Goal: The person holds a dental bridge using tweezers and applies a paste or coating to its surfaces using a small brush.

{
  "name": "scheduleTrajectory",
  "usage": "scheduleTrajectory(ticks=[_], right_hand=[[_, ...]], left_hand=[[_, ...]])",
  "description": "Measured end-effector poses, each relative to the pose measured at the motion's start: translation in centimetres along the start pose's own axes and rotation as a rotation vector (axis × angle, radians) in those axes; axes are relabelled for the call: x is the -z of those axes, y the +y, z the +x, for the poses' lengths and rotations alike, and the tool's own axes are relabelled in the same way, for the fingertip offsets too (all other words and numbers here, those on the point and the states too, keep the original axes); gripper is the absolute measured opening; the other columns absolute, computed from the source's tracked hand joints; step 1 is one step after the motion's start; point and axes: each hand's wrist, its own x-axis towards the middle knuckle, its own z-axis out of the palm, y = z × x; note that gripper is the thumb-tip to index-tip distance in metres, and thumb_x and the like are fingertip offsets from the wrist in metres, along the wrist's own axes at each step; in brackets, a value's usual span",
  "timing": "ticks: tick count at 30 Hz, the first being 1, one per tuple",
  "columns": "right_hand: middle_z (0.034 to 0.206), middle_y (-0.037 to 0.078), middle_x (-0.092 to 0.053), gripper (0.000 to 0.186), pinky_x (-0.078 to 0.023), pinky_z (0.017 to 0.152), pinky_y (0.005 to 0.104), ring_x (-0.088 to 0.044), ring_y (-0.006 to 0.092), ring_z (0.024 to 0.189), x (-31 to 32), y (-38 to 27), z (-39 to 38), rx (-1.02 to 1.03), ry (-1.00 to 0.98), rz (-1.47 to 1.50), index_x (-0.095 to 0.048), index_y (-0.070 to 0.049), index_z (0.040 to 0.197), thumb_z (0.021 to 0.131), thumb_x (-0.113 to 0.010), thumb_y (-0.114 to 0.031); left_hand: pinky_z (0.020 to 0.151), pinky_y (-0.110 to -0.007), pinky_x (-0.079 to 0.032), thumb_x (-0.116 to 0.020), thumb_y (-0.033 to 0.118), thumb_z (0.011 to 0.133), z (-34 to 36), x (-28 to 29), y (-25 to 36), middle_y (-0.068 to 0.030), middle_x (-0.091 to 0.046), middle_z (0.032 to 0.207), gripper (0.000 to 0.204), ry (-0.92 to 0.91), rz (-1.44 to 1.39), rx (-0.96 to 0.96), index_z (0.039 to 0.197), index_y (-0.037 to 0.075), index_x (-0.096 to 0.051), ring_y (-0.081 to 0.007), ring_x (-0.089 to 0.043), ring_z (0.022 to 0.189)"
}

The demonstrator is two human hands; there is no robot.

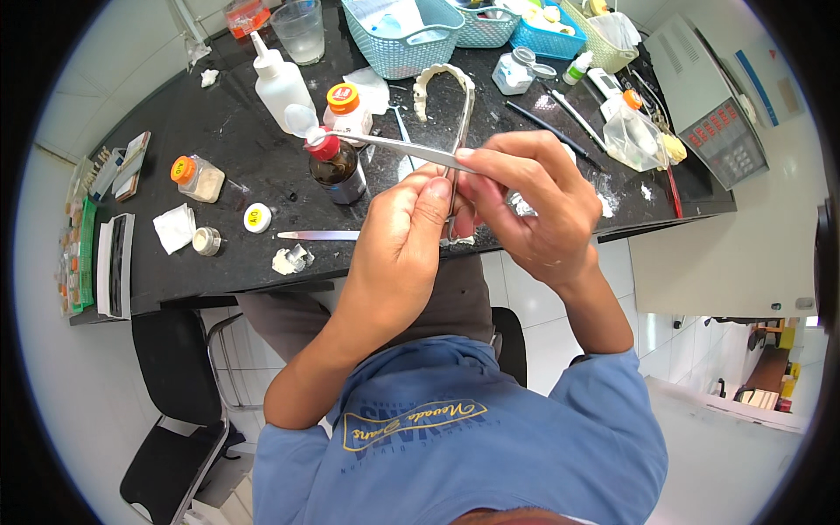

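My left hand is closed round the locking forceps, whose finger rings hang just below it. At the far end of the forceps is a cream-coloured dental arch with a row of teeth. My right hand pinches a slim metal instrument; whether it is tweezers or a spatula I cannot tell. The instrument crosses the forceps and points left, its tip over the red neck of a brown bottle. Behind that bottle stands a small jar with an orange lid.
A white squeeze bottle and clear cup stand at the back left of the black worktop. Baskets line the back. A pen lies right. Closer are a lidded jar, white cap and flat stick.
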Motion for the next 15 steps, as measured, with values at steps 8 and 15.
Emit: scheduleTrajectory(ticks=[8,15], right_hand=[[0.088,0.005,-0.062,0.036,-0.051,0.050,0.0253,-0.064,0.0138,0.062,1.8,1.2,-1.1,0.020,-0.022,-0.122,-0.071,-0.009,0.097,0.064,-0.072,0.004],[0.087,0.004,-0.061,0.039,-0.050,0.049,0.0248,-0.065,0.0128,0.063,1.0,1.0,0.0,0.025,-0.043,-0.084,-0.072,-0.011,0.098,0.062,-0.073,0.004]], left_hand=[[0.085,-0.030,-0.050,-0.037,0.026,0.104,0.3,-0.2,0.4,-0.0049,-0.055,0.085,0.035,0.040,0.017,-0.016,0.104,-0.004,-0.055,-0.0115,-0.057,0.083],[0.071,-0.026,-0.045,-0.037,0.019,0.102,0.6,-0.1,0.4,-0.0050,-0.057,0.076,0.032,0.152,0.034,-0.052,0.095,-0.003,-0.058,-0.0111,-0.055,0.074]])
